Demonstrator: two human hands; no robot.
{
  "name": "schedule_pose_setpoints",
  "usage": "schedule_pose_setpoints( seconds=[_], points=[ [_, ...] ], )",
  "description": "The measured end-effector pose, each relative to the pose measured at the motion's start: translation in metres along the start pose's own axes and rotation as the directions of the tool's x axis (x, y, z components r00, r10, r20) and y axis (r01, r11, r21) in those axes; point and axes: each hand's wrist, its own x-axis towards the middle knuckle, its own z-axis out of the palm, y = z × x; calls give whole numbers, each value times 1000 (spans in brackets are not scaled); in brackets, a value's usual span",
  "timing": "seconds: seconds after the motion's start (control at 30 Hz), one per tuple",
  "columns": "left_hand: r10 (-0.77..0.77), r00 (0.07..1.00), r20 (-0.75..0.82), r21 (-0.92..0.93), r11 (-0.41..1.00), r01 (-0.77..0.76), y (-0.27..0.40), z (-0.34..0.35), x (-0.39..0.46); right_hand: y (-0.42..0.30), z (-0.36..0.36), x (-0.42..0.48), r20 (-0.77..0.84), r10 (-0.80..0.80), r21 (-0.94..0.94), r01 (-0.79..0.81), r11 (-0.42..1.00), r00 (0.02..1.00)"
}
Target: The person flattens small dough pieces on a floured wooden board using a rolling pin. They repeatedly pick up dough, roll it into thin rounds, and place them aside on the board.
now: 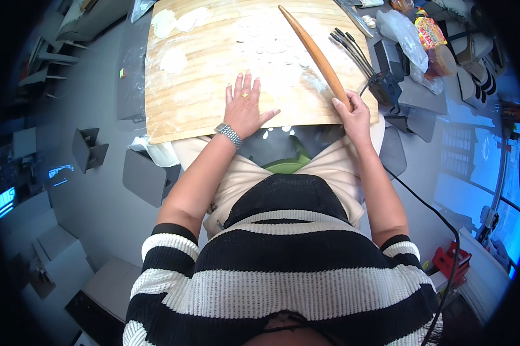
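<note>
My right hand (pixel 355 114) grips the near end of a tapered wooden rolling pin (pixel 316 54), which slants up and leftward over a floured wooden board (pixel 195 119). Flat on the board near its front edge lies my left hand (pixel 244 108), palm down with fingers spread; anything under the palm is hidden. Beyond it to the left is a round sheet of dough (pixel 173 61). Further back are more thin dough rounds, one at the corner (pixel 163 24) and others beside it (pixel 192 19). Several small pale dough pieces (pixel 273 43) lie mid-board, washed out by glare.
A black device (pixel 385 88) with stiff black cables (pixel 350 47) sits at the board's right edge. Behind it are a dark box (pixel 388 60), a clear plastic bag (pixel 402 36) and a food packet (pixel 429 30). A grey stool (pixel 145 177) stands at left. A black cord (pixel 437 212) trails at right.
</note>
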Motion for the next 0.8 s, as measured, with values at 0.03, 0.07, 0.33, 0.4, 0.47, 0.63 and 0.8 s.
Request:
schedule_pose_setpoints(
  seconds=[0.03, 0.07, 0.33, 0.4, 0.47, 0.63, 0.8],
  points=[
    [-12, 1000, -15, -12, 1000, 12, 6, -1, 7, 3, -2, 0, -7, 11, 4, -11, 1000, 1000],
    [-9, 999, -38, -2, 1000, 9, 10, 4, 16, 5, -3, 0, -13, 21, 8, -21, 1000, 1000],
    [-191, 973, -127, -49, 981, 186, -21, 10, 98, -2, 0, 7, -14, 21, 87, -20, 996, 1000],
    [-162, 982, -101, -19, 987, 161, -17, 6, 68, -1, -3, 4, -25, 11, 41, -10, 999, 1000],
    [-156, 981, -113, -34, 988, 153, -20, 8, 34, -1, 1, 1, -10, 23, 21, -23, 1000, 1000],
    [-32, 999, -12, -62, 998, 31, -2, 10, -8, 9, 15, 2, 38, -34, 5, 34, 999, 999],
    [-335, 914, -228, -696, 713, 88, -24, 7, 3, 8, 21, 8, 65, 3, -52, 1, 999, 998]
  ],
)
